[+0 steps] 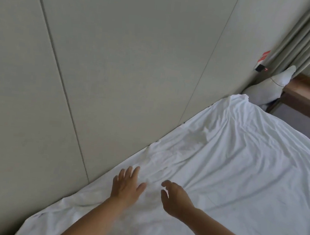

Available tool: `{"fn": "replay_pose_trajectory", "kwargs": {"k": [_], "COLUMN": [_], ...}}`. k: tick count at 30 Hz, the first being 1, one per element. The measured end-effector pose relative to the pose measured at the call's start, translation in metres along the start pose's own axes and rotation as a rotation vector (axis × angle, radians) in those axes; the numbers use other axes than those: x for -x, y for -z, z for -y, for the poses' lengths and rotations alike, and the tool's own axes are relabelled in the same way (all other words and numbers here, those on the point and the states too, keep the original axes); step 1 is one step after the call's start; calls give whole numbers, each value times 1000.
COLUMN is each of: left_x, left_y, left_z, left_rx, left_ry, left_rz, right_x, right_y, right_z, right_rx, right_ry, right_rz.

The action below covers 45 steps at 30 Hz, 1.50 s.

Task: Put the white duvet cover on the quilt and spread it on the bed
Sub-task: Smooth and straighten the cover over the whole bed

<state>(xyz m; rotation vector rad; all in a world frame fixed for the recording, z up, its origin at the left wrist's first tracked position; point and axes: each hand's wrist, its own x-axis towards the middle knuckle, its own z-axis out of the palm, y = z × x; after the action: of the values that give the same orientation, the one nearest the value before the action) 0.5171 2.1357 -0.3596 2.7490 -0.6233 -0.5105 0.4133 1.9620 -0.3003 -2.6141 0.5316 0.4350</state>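
Near the bottom middle of the view, the fingers of the left hand (126, 185) are lying straight and spread, palm down, on or just above the white duvet cover (221, 171), close to where the cloth meets the wall panels (98, 64). Contact is hard to judge because of slight blur. Just beside it, the right hand (175, 200) is hovering with its fingers loosely curved and the thumb set apart from them, gripping nothing; whether its fingertips are touching the cloth cannot be told. Both bare forearms are reaching in from the lower edge of the frame.

Around the 2 hands, the duvet cover is lying across the bed, wrinkled, with creases running from the hands toward the far corner, and its long edge is running along the foot of the padded wall panels. Whether the quilt is inside cannot be told. Beyond the far corner, a white pillow (270, 86) is leaning against the wall next to a wooden table (307, 99). Grey curtains (307, 37) are hanging at the upper right, and a small red sign (264, 56) is showing on the wall beside them.
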Motion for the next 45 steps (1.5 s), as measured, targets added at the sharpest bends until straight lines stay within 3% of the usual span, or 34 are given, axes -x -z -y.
{"fn": "replay_pose_trajectory", "kwargs": {"k": [4, 6, 8, 10, 13, 15, 18, 21, 23, 25, 28, 30, 32, 34, 35, 39, 42, 45], "left_x": [-49, -57, -52, -41, -32, -38, -59, -86, -100, -97, -58, -16, 20, 42, 48, 55, 65, 79], "left_y": [-29, -45, -61, -73, -65, -44, -4, 23, 15, -2, -25, -32, -53, -75, -79, -77, -67, -38], "left_z": [-14, -20, -26, -31, -33, -28, -19, -4, 13, 34, 69, 91, 117, 139, 145, 145, 137, 129], "left_rx": [76, 92, 101, 116, 245, 276, 226, 439, 509, 396, -38, -116, -54, -85, -86, -21, -33, 225], "left_ry": [22, 9, -4, -37, -41, -51, -80, -50, 40, 117, 103, 90, 84, 5, -3, 51, -56, -8], "left_rz": [104, 139, 143, 113, 101, 112, 57, 136, 198, 171, -92, -352, -474, -422, -317, -75, -78, 32], "right_x": [-74, -108, -130, -135, -140, -146, -154, -174, -192, -196, -189, -184, -182, -182, -184, -189, -192, -200], "right_y": [0, 5, 9, 8, -11, -19, 4, 26, 19, -1, -25, -33, -37, -34, -31, -17, 7, 31], "right_z": [0, -4, -3, 2, -1, -3, 6, 22, 30, 29, 7, -16, -37, -40, -37, -17, -5, 6], "right_rx": [-169, -285, -478, -600, -684, -701, -467, -197, -86, 100, 356, 356, 398, 522, 580, 721, 626, 524], "right_ry": [-112, -266, -535, -775, -880, -810, -540, -376, -205, 32, 340, 498, 619, 587, 548, 447, 372, 338], "right_rz": [-187, -252, -169, 16, 54, -22, -169, -239, -187, -15, 159, 92, -7, 74, 145, 357, 468, 530]}}
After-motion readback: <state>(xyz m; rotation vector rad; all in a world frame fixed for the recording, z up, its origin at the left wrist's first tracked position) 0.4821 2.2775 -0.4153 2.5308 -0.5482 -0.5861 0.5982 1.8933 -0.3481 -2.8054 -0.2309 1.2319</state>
